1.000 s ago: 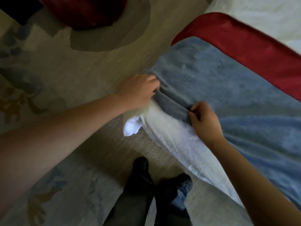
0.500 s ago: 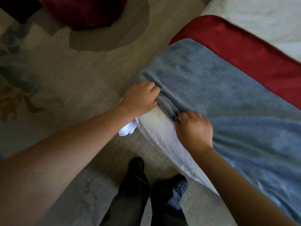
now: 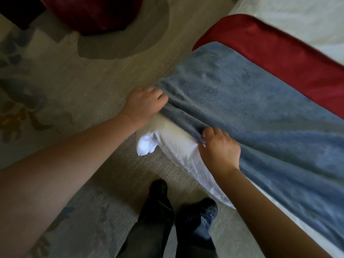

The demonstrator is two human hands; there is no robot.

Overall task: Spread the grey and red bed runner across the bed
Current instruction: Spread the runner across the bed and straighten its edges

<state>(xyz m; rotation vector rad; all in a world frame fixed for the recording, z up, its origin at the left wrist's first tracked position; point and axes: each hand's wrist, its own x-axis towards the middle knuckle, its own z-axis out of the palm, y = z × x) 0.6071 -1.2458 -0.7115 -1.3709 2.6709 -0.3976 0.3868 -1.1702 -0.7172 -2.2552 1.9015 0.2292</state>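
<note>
The bed runner lies over the corner of the bed, grey plush with a red border along its far side. My left hand is closed on the runner's bunched edge at the bed corner. My right hand pinches the same grey edge a little further along, where it meets the white sheet. Folds run from both hands across the grey cloth. The bed's white cover shows beyond the red border.
A patterned beige carpet covers the floor to the left. A dark red round seat stands at the top left. My legs and dark shoes are close to the bed's side.
Both hands have dragged the runner's edge toward the bed corner, and more grey cloth now covers the white sheet. My right hand has shifted its grip along the edge.
</note>
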